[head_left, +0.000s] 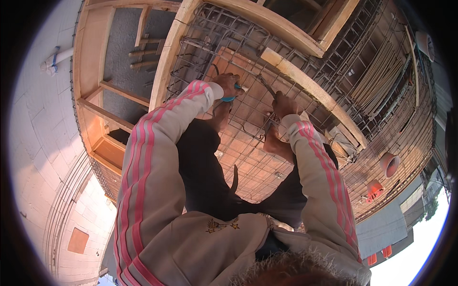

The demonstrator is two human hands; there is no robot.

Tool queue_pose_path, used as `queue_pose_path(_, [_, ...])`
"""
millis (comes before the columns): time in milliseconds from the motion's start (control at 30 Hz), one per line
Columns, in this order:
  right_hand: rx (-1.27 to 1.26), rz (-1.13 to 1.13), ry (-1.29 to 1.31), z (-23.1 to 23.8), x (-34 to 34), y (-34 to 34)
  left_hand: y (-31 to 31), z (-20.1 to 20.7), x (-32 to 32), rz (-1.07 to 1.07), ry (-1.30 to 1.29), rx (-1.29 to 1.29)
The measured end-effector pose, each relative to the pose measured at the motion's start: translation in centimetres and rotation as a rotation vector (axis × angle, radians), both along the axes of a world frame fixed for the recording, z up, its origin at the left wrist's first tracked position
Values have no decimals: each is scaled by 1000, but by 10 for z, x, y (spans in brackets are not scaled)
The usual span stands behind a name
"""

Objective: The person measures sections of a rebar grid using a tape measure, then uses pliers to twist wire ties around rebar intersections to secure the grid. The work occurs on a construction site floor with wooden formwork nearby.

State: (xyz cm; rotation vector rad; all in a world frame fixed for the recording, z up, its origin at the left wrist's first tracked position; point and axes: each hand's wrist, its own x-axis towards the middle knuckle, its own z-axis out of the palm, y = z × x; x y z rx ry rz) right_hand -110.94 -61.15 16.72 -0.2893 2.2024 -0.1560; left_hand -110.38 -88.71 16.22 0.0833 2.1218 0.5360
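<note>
right hand (pixel 285 104), closed around a dark tool (pixel 267 86) whose tip slants toward the left hand (pixel 227 86); contact with the bars cannot be told. the left hand, near that tip, has its fingers curled on a teal object (pixel 228 99) of unclear kind. both work above a steel mesh (pixel 278 175) over a reddish board (pixel 229 59), a bare foot (pixel 276 144) below the right hand, a timber beam (pixel 305 79) beyond. good control probably calls for a square, steady tip, kept clear of fingers.
</note>
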Motion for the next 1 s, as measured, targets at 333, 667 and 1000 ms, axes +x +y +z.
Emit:
queue_pose_path(333, [-78, -100, 216, -105, 25, -14, 31, -91, 36, 71, -152, 398])
queue_pose_path(667, [85, 96, 79, -104, 1, -36, 71, -101, 71, -384, 50, 608])
queue_pose_path(1000, [64, 93, 168, -99, 15, -39, 97, -154, 109, -490, 533, 806])
